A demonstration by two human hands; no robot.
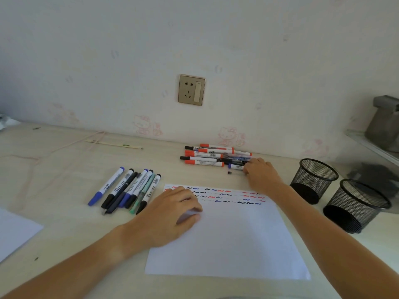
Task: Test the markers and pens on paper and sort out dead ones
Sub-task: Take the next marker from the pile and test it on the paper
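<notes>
Left hand (172, 209) presses paper (226, 240); right fingers (248, 168) apparently touch markers (207, 155).

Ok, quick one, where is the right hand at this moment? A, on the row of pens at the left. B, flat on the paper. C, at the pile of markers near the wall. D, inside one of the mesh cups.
C: the right hand reaches into the pile of markers by the wall, while the left hand rests on the paper.
</notes>
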